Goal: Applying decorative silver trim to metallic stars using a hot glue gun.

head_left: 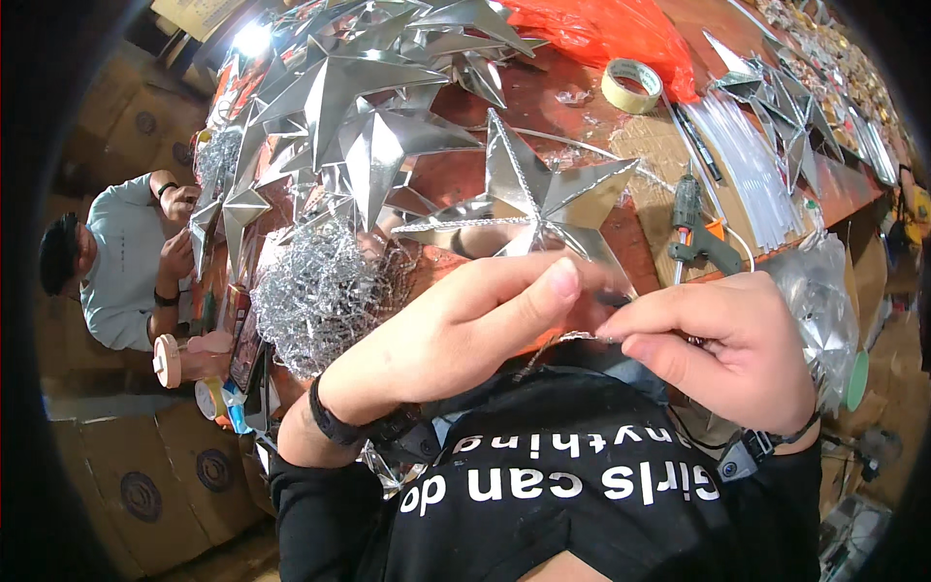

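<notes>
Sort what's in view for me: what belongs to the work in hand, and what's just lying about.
Likely part of the work:
silver strand, pinched in the right hand
star with trimmed edges, just beyond the hands
silver tinsel heap, near the left hand
glue gun, perhaps

Probably just lying about:
red plastic bag
tape roll
pink cup

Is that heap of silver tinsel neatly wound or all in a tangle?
Tangled: the silver tinsel sits in a loose, fuzzy heap near the left hand, its strands looping and crossing in many directions.
</notes>
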A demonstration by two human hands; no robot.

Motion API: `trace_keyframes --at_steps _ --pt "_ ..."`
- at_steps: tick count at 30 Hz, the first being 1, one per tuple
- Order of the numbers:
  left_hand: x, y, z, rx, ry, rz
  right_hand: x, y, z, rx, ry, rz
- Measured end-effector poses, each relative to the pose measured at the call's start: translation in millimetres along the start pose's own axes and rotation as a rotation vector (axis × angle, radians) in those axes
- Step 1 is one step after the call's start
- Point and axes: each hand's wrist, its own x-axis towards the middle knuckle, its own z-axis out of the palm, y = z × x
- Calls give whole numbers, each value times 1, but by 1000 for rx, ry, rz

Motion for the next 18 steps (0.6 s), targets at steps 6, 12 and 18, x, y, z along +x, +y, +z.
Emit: trace_keyframes --at_steps 6,12,18 --pt "14 9 -11 -62 -46 -293 -9 23 -1 -524 285 -267" --pt "16 10 -14 -17 -141 -284 -15 38 -8 -655 389 -212" --pt "25 1 -7 -72 -90 -175 -16 50 -9 -576 348 -195"
